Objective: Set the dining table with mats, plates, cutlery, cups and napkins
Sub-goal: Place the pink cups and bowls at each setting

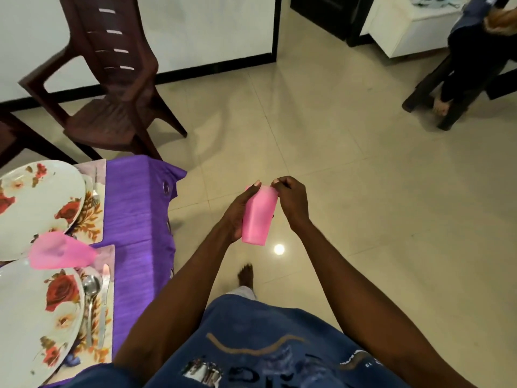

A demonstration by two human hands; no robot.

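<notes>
So we've got a pink plastic cup (256, 217) in our hands, a plain tapered tumbler, slightly see-through, and it looks like more than one nested together, since a second rim peeks out at the top. It's out over the tiled floor (349, 177), off the right edge of the table, not on it. Our left hand (237, 212) wraps around its side, fingers curled behind and thumb up by the rim. Our right hand (289, 198) is curled up tight, pinching the rim at the top. On the purple tablecloth (131, 203), another pink cup (60, 253) sits between two floral plates (33, 203) near the right edge, with a spoon (91, 292) and knife (104, 301) on the nearer mat (107, 257).
</notes>
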